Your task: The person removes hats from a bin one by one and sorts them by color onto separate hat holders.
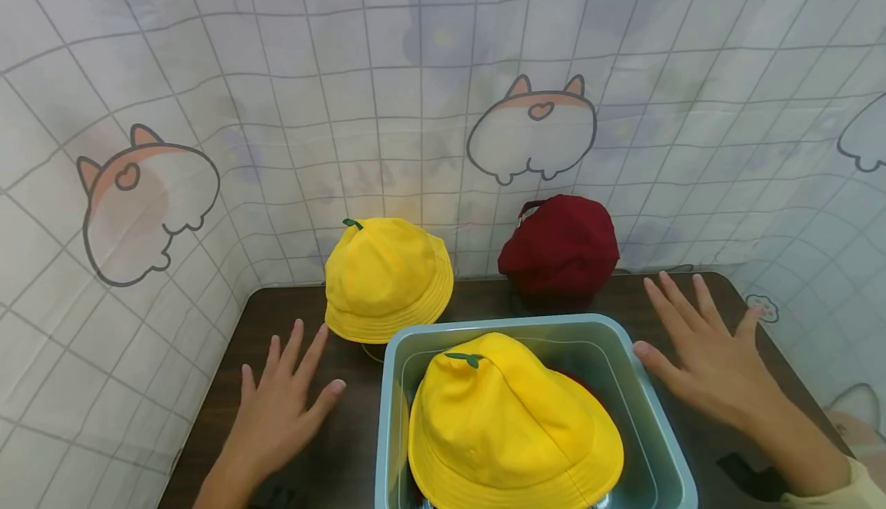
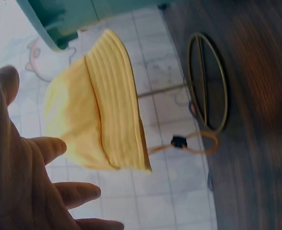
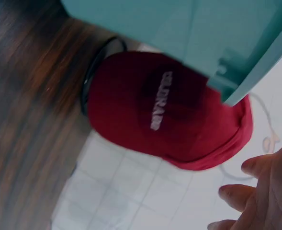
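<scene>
My left hand (image 1: 280,409) is spread over the left side of the table, fingertips near a yellow bucket hat (image 1: 388,278) with a green sprout on top. In the left wrist view that hat (image 2: 97,105) sits raised on a wire stand (image 2: 208,84), its toggled cord hanging down. My right hand (image 1: 716,355) is spread beside the right rim of a light blue bin (image 1: 640,386) and holds nothing. Inside the bin lies a second yellow sprout hat (image 1: 512,424), mostly covering something red. Behind the bin is a dark red cap (image 1: 561,247), with white lettering in the right wrist view.
The dark wooden table (image 1: 339,432) has a grid-patterned curtain (image 1: 298,140) hanging behind and along its sides. A black object (image 1: 751,474) lies under my right forearm. A dark ring-shaped base (image 3: 90,79) shows under the red cap.
</scene>
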Motion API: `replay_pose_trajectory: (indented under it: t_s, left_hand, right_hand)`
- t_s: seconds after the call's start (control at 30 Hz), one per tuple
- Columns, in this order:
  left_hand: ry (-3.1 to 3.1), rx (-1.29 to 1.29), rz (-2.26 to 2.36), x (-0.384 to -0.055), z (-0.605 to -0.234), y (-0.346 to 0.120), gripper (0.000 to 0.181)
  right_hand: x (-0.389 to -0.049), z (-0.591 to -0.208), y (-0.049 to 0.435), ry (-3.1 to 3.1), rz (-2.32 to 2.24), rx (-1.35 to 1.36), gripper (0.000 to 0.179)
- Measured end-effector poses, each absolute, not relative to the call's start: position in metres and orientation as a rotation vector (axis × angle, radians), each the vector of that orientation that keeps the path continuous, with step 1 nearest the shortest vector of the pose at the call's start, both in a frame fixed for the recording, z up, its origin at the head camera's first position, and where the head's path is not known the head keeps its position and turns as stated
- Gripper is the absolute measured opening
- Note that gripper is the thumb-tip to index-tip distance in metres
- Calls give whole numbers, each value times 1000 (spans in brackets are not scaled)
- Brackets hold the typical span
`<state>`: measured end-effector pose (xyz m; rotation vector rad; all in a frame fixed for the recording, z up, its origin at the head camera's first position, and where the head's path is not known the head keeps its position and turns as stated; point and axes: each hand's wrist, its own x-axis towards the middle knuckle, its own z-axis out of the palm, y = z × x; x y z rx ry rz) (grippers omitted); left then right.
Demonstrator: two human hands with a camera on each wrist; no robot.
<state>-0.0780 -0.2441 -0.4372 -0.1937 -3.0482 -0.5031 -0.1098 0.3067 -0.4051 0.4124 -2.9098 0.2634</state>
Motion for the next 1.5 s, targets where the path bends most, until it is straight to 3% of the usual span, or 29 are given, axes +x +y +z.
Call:
replay_pose_trajectory:
  t_s: [0.57, 1.0, 1.5]
  left_hand:
    - [-2809, -460, -1137, -64, -436, -211, 59]
    - [-2807, -126, -1604, -58, -434, -177, 53]
    - [-2800, -170, -1686, -51, -438, -155, 59]
  right_hand:
    - [-102, -362, 244, -2895, 346, 671, 86]
    - [-106, -338, 203, -2814, 266, 923, 76]
    - [-112, -331, 155, -2773, 171, 1138, 62]
